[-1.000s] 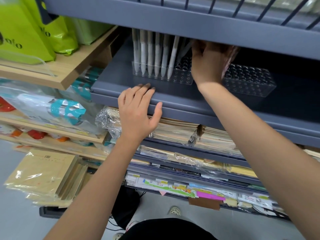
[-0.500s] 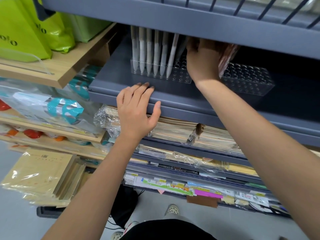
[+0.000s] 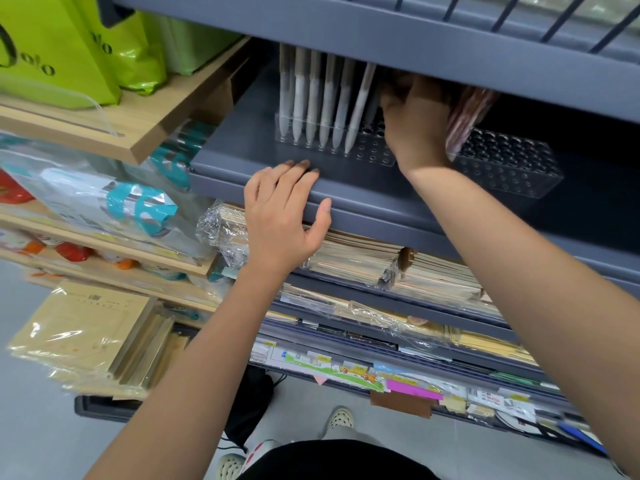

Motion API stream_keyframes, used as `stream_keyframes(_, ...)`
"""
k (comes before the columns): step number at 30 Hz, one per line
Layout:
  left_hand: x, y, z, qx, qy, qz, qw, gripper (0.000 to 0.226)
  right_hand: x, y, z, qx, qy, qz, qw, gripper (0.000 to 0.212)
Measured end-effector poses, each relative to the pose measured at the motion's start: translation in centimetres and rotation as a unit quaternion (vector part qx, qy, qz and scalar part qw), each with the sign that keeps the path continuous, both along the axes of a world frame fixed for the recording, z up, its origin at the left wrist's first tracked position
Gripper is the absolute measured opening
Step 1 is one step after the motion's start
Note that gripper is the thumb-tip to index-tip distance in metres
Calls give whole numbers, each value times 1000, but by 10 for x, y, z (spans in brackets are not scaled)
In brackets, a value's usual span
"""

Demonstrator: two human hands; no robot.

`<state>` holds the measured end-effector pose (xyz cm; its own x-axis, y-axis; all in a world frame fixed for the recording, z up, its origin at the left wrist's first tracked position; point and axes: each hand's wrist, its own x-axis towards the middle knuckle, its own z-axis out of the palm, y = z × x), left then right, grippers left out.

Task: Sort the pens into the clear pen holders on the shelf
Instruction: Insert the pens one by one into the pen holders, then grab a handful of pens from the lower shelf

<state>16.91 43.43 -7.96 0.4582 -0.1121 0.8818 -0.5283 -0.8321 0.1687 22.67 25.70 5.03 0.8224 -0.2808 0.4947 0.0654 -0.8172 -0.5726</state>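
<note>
Person is standing at a grey shelf (image 3: pixel 363 192), both arms reaching forward. Left hand (image 3: pixel 284 216) is lying released on the shelf's near lip, fingers straight over the edge and thumb spread below it, holding nothing; probably just bracing the body while the other arm is reaching in deep. Right hand (image 3: pixel 415 126) is reaching into the far part of the shelf, right at the right end of the left pen holder (image 3: pixel 374 154). Its fingers are going up behind the upper shelf (image 3: pixel 381 39), so I cannot tell whether it is grasping anything. A pinkish plastic packet (image 3: pixel 465 116) is sticking out tilted at its right side and may be in that hand; contact is hidden. The pens (image 3: pixel 325 98), pale and slim, are standing tip down in a row at the left end of the left holder, mostly upright, with the rightmost one leaning right towards the hand. Filling from the left is keeping the free holes beside the working hand. The right pen holder (image 3: pixel 509 168) is sitting just right of the hand, and its visible holes are showing no pens. Judging by this, sorting is partly done, with many holes open. Low clearance under the upper shelf is likely forcing angled insertion. Wrapped notebook stacks (image 3: pixel 353 258) are lying on the shelf below, and green bags (image 3: pixel 62 53) are sitting far left.
</note>
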Motion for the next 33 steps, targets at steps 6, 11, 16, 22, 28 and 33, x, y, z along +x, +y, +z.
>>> stream_keyframes(6,-1,0,1,-4,5,-3,1000,37,4,-2,-2,31,-2,-12,999,35)
stream_keyframes(11,-10,2,10,7,50,-14,999,38,-1,-2,-2,42,5,-17,999,32)
stream_keyframes(16,-29,10,41,-36,216,-75,973,35,-33,-3,7,113,-12,-20,993,26)
stream_keyframes(22,-66,41,92,-298,358,-224,856,24,-128,0,12,267,8,49,962,14)
stream_keyframes(28,-120,71,40,-352,489,-309,736,23,-248,-10,-80,371,98,-8,924,10)
stream_keyframes(33,-163,80,-100,-289,700,-197,622,21,-350,-19,-220,463,289,-202,813,16)
